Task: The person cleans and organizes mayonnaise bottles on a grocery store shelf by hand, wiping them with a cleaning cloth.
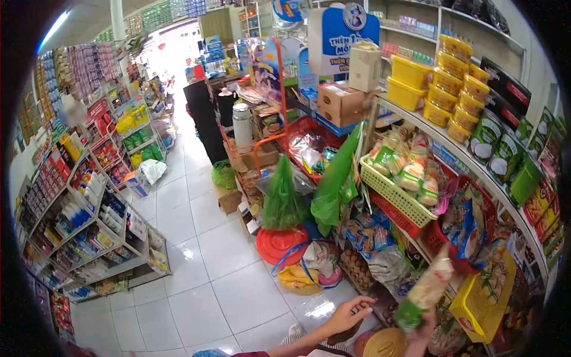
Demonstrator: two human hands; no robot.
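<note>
My right hand (pixel 421 333), low at the right and blurred, grips a clear plastic food packet (pixel 429 284) with a green lower end and pale contents. The packet stands tilted in front of the shelf, its top leaning right. Similar packets (pixel 410 166) fill a pale yellow-green basket (pixel 404 199) above it. To the left, my left hand (pixel 350 313) reaches out with loosely bent fingers and holds nothing. Beside the right hand is a yellow basket (pixel 485 303) with packets in it. A round tan lid (pixel 383 344) shows below the hands.
Shelving with yellow tubs (pixel 449 80) runs along the right. Green plastic bags (pixel 282 196) hang near a red lid (pixel 281 244) and a tray of eggs (pixel 355 268). A stocked rack (pixel 101 232) stands left of the tiled floor (pixel 196 273).
</note>
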